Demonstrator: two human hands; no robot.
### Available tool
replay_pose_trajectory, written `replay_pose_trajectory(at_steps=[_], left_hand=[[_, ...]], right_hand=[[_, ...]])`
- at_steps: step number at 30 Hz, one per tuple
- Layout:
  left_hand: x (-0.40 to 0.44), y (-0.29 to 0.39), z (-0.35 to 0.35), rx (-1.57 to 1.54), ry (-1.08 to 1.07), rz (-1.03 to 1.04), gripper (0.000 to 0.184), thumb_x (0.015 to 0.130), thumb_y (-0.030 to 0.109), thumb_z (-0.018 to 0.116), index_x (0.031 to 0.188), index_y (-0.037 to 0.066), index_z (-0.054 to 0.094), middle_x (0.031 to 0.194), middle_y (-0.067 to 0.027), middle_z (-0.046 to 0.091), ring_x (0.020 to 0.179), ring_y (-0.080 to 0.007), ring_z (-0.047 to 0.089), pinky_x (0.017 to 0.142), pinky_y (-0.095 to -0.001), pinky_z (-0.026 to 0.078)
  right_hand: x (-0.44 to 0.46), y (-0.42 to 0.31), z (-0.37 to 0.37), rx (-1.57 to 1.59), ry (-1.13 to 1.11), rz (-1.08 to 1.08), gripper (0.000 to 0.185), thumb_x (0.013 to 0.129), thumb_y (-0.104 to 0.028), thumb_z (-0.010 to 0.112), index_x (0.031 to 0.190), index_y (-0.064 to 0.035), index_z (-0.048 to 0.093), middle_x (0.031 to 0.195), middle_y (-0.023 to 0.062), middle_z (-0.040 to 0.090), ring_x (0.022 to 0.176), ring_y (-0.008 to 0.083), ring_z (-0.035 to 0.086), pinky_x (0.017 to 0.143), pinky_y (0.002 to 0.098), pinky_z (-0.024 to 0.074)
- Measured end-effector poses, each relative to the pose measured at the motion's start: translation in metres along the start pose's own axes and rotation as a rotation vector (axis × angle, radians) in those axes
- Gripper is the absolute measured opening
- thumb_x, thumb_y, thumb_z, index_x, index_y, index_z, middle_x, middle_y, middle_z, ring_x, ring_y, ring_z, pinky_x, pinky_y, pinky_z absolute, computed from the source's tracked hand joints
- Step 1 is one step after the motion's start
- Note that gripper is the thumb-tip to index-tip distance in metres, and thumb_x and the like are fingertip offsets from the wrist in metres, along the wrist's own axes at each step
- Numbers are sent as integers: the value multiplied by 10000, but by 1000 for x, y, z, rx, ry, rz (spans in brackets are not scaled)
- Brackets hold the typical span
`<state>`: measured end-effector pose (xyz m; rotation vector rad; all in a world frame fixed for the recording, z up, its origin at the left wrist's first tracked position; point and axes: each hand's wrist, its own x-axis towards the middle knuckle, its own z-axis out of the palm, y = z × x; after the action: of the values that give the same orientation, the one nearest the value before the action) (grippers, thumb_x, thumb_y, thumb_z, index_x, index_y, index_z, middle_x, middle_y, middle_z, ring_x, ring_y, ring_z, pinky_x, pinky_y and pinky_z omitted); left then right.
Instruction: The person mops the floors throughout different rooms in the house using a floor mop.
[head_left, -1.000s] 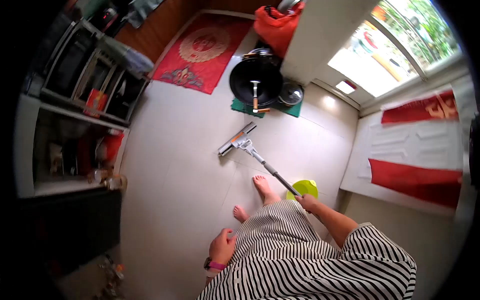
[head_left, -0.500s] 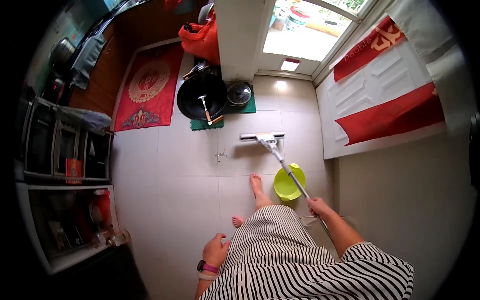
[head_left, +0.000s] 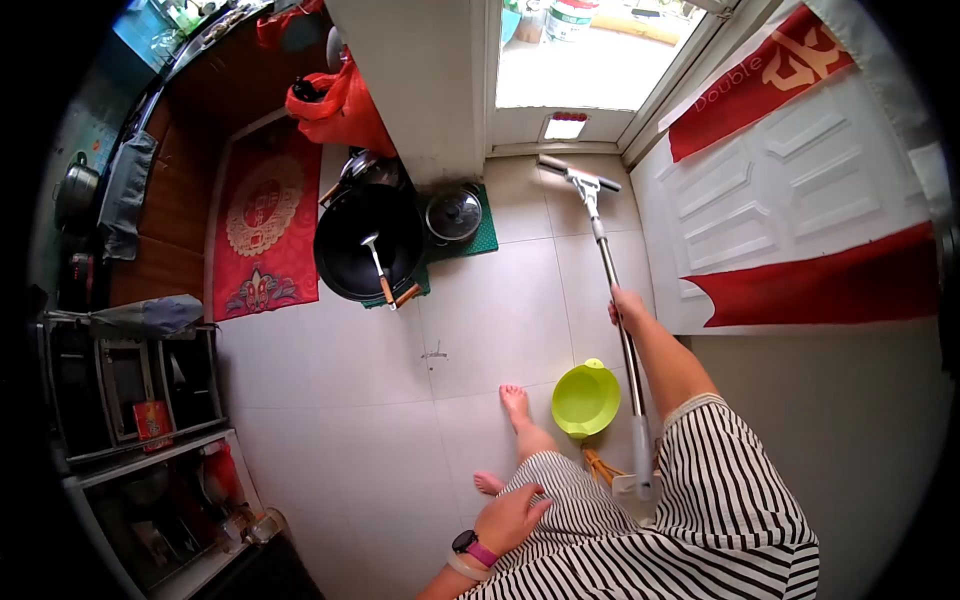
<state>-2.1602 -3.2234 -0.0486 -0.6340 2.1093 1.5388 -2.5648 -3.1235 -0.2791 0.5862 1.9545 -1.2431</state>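
My right hand (head_left: 626, 308) is wrapped around the silver pole of a flat mop (head_left: 611, 262). The grey-and-white mop head (head_left: 584, 178) is on the tiled floor by the glazed door, tilted slightly. A grey grip at the pole's lower end reaches back to my striped clothing. In front of my lap hangs my left hand (head_left: 512, 522), its fingers loosely bent and apart, with nothing in it. A dark watch and a pale bangle circle that wrist. Just left of the pole, a lime-green basin (head_left: 586, 399) sits on the floor.
A black wok (head_left: 350, 260) with a spatula and a lidded pot (head_left: 453, 215) stand on green mats (head_left: 483, 236). Red rug (head_left: 262, 215) and cabinets lie left. White panelled door (head_left: 760, 190) stands right. Red bag (head_left: 345, 115) hangs by the pillar. Orange-brown legs (head_left: 602, 466) show behind the basin.
The mop head has gone forward and right, from mid-floor to near the glazed door. My right hand reaches further forward on the pole. My left hand has shifted right; the view has moved too.
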Motion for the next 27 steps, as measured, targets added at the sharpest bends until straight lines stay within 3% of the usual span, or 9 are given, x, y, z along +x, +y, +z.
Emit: replay_pose_trajectory(at_steps=[3,5,8,12,17,20,21,24,27], left_hand=[[56,7,5,-148,-44,-8,399,866,383,491,1070,42,525,795,-141,618,743,-282,607,653,-361,472],[89,5,12,-1088,-130,-254,413,882,384,473,1110,42,513,769,-81,622,738,-225,611,613,-312,478],[125,37,-23,-1428,-134,-479,354,898,361,453,1048,43,491,791,-73,599,733,-154,596,575,-253,477],[118,-16,-15,-848,38,-552,236,867,287,520,887,53,510,589,11,492,438,-67,432,388,-193,348],[-7,-88,17,-575,126,-701,236,827,266,591,783,51,505,531,0,484,383,-66,412,346,-236,314],[-96,-92,20,-371,105,-871,297,793,295,622,786,15,524,559,-46,521,444,-116,472,411,-284,375],[-120,-91,20,-335,107,-936,300,791,296,624,787,13,525,562,-49,523,449,-119,475,417,-287,378],[-166,-84,13,-273,136,-1073,308,786,299,627,791,7,528,570,-58,529,465,-129,485,433,-294,386],[-184,-84,12,-231,166,-1109,316,780,301,631,795,2,531,578,-67,535,481,-139,494,450,-302,395]], right_hand=[[74,-25,36,51,-39,20,370,869,-396,477,735,-54,434,541,54,444,392,156,396,362,312,366],[77,-36,59,33,-27,123,354,883,-387,453,785,-48,430,595,65,449,434,161,423,382,316,398],[67,-10,95,164,-199,155,321,879,-319,454,848,-3,408,553,88,423,444,197,455,374,338,430],[50,22,128,53,-238,155,342,878,-315,446,881,25,412,554,127,460,411,225,497,367,381,460],[-59,134,164,-193,-62,52,404,831,-312,462,876,90,459,645,204,592,524,319,594,507,372,501],[-149,244,165,-473,-443,31,368,825,-311,465,769,50,511,704,215,610,618,303,615,592,398,501],[-161,360,190,-288,-501,265,361,827,-295,467,865,63,499,748,212,601,645,326,611,590,407,515],[-282,268,165,-46,-696,824,278,843,-206,427,954,47,447,770,169,572,595,296,581,475,438,519],[-299,283,168,-25,-780,843,256,849,-193,417,921,49,458,738,157,573,526,258,562,448,394,514]])
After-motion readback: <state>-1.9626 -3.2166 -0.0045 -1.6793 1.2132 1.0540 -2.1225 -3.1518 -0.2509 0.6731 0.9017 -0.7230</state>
